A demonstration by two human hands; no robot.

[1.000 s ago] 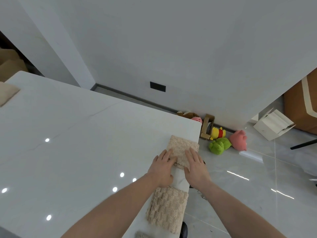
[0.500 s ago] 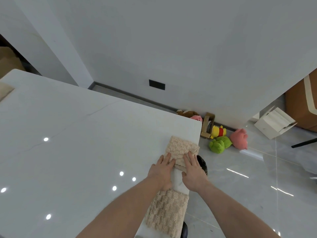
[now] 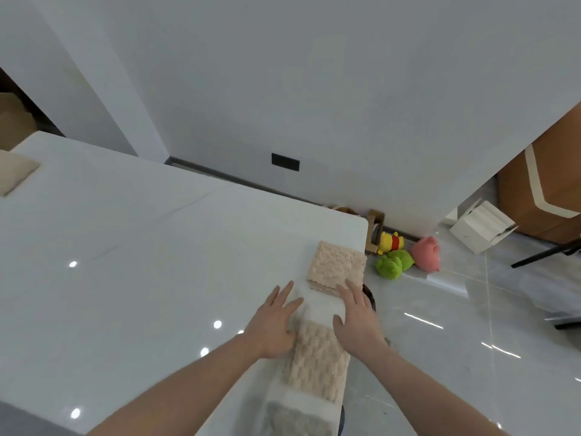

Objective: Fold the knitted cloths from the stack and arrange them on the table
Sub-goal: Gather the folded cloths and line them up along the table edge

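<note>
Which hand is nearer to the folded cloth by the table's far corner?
Right. The right hand has its fingertips at the near edge of the folded cloth; whether they touch is unclear. The left hand lies farther back, left of it, apart.

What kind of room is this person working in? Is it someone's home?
Probably a home or a plainly furnished indoor room, though I can't be sure. A glossy white table stands on a polished tile floor, plush toys lie against the wall, and an opened cardboard box sits on the floor.
</note>
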